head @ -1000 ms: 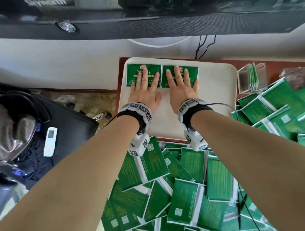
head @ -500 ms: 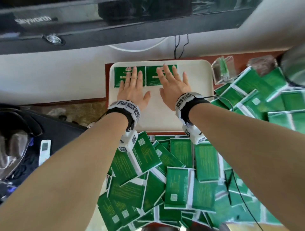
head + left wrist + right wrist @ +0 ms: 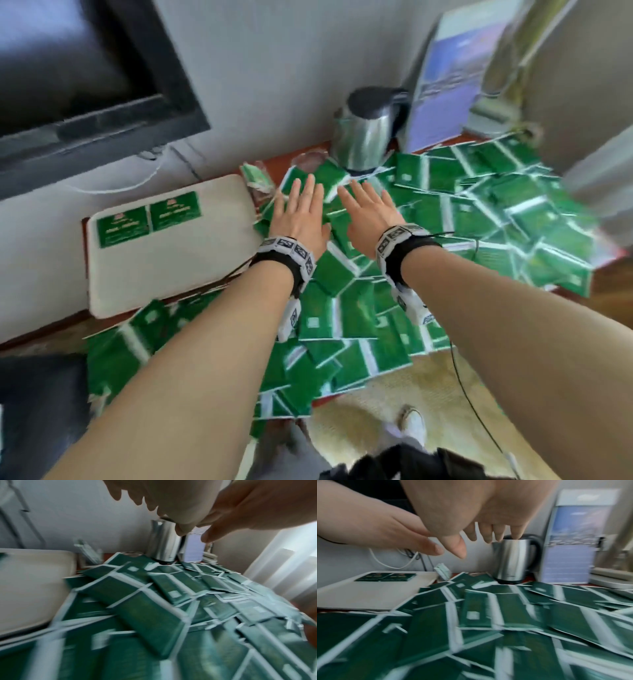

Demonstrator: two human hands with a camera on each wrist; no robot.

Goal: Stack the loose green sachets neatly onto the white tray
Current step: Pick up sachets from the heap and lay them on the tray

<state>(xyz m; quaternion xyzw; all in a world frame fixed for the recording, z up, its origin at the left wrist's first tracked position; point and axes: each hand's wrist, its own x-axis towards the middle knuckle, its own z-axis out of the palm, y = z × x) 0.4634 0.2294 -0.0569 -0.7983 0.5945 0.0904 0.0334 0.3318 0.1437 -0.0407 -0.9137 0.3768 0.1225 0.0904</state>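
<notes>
Both hands have left the white rectangular tray (image 3: 164, 260); left hand (image 3: 297, 219) and right hand (image 3: 370, 214), fingers straight and empty, hover mid-frame over blurred loose green sachets (image 3: 479, 219). Two sachets (image 3: 149, 217) lie upper-left on the tray.

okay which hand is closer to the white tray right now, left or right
Left. The left hand hovers over the loose sachets just beyond the white tray's right edge; the right hand is on the left hand's far side, farther from the tray, nearer the kettle.
</notes>
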